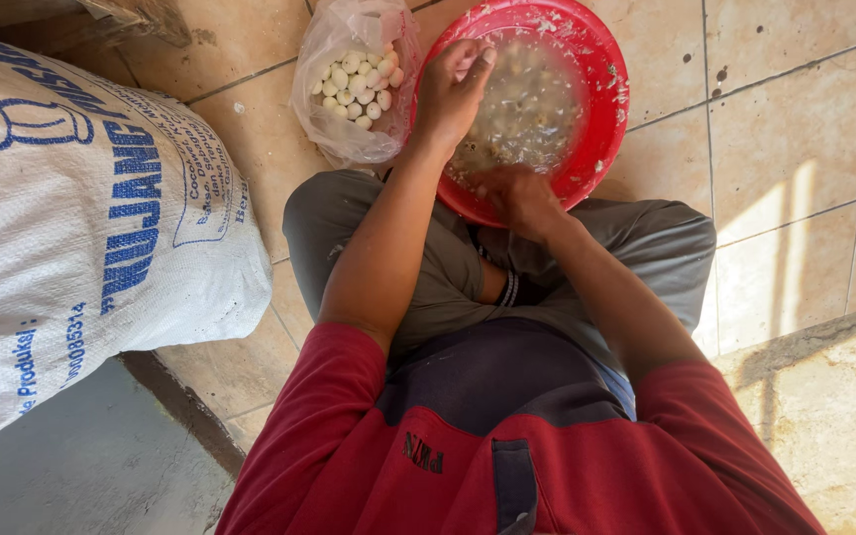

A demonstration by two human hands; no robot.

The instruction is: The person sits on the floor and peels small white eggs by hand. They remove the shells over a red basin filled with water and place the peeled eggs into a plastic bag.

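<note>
White woven sack [81, 218] with blue print lies left; clear bag [354, 79] of peeled cloves beside red basin [601, 89]; left hand [453, 89] pinches something small, right hand's [517, 198] grip unclear

White blue-printed sack [81, 228] lies left; clear bag [354, 84] beside basin.

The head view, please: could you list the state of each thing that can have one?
Red basin: holds cloudy water and small pale pieces.
Clear plastic bag: open, partly filled with white peeled pieces.
White sack: full, lying on its side.
Left hand: over the basin, fingers bunched.
Right hand: dipped at the basin's near rim.
</note>
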